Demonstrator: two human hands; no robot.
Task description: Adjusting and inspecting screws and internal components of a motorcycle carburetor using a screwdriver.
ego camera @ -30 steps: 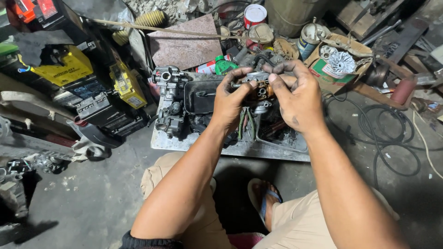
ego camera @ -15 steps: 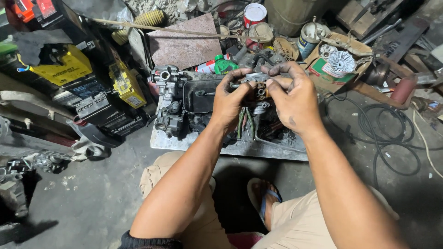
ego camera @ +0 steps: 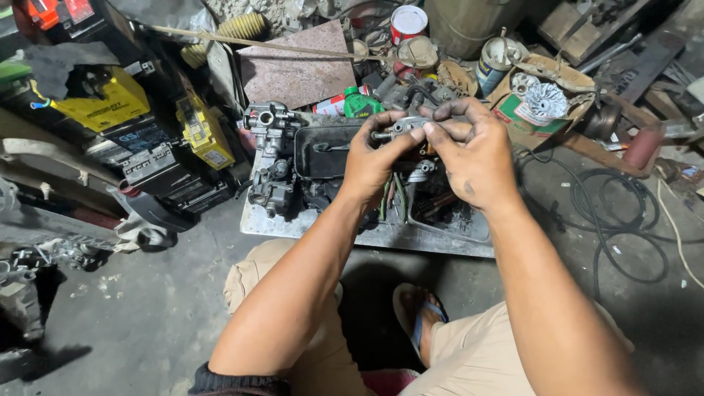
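Grey metal part (ego camera: pixel 402 127) sits pinched between my left hand (ego camera: pixel 372 163) and right hand (ego camera: pixel 475 155), above the greasy engine block (ego camera: pixel 323 150).

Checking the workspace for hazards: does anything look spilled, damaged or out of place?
Nothing looks spilled. The cardboard box at upper right is torn open and crumpled, and a black cable lies loosely coiled on the floor.

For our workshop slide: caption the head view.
Both hands, left and right, hold a small metal part above a tray.
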